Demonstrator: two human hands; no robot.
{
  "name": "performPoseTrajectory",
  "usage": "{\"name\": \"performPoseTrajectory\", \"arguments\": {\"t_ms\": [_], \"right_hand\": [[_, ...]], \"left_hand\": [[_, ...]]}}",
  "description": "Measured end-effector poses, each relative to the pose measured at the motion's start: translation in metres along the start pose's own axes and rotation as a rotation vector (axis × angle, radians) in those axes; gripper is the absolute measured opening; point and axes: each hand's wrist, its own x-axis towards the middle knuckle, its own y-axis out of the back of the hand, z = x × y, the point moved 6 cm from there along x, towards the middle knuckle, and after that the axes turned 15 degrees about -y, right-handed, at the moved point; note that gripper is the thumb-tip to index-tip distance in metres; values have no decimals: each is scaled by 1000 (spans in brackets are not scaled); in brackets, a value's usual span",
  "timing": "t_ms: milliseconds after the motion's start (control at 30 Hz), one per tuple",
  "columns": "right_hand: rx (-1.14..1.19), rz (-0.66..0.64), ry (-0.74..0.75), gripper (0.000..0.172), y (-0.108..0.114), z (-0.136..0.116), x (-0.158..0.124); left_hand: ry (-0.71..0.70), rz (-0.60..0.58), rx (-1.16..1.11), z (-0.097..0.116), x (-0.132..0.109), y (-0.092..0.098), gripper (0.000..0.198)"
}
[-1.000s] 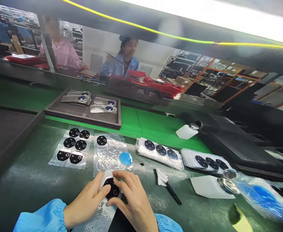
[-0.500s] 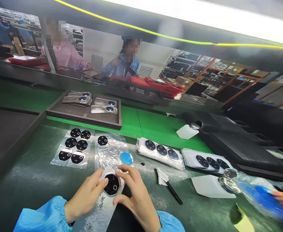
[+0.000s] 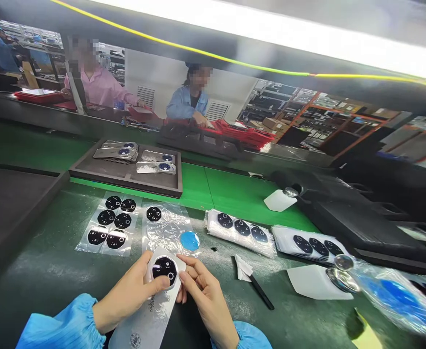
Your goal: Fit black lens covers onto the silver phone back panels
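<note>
A silvery phone back cover (image 3: pixel 153 310) is held tilted low in front of me, with a black octagonal camera lens plate (image 3: pixel 162 269) at its upper end. My left hand (image 3: pixel 129 290) grips the cover's left edge, its thumb pressing on the lower part of the lens plate. On the right edge, my right hand (image 3: pixel 206 293) pinches the cover between thumb and fingers, beside the lens plate. Just beyond my hands lies a clear film sheet (image 3: pixel 169 220) bearing one black plate and a blue disc (image 3: pixel 190 240). Another sheet (image 3: pixel 83 246) with several black plates lies left of it.
A dark tray (image 3: pixel 125 182) with several finished-looking covers stands at the back left. Film-wrapped plate stacks (image 3: pixel 213 228) lie right of centre. Nearby are a black-handled tool (image 3: pixel 261 292), a white bottle (image 3: pixel 309 281), blue discs in plastic (image 3: pixel 398 295) and yellow paper (image 3: pixel 367 333). Co-workers sit across.
My right hand has closed from a spread pose above the cover onto its right edge. My left thumb has moved onto the lens plate. Another person's hand at far right has left view.
</note>
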Motion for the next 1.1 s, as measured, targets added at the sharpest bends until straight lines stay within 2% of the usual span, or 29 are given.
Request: {"name": "performPoseTrajectory", "arguments": {"t_ms": [133,333,567,833,967,1100], "right_hand": [[9,-12,11,49,-2,-1,-1],[38,-27,6,50,-3,3,2],[89,-32,-23,50,0,5,5],[142,-11,-13,46,5,12,8],[103,11,37,47,4,3,3],[37,-20,72,44,-3,-2,-2]], "left_hand": [[65,17,-68,-2,-3,-2,41],[56,-13,-103,3,-3,-5,41],[118,-37,-162,0,-6,-5,37],[12,-263,-291,29,-1,-13,33],[-12,-193,-263,19,0,-7,41],[-53,-104,-124,9,-3,-1,43]]}}
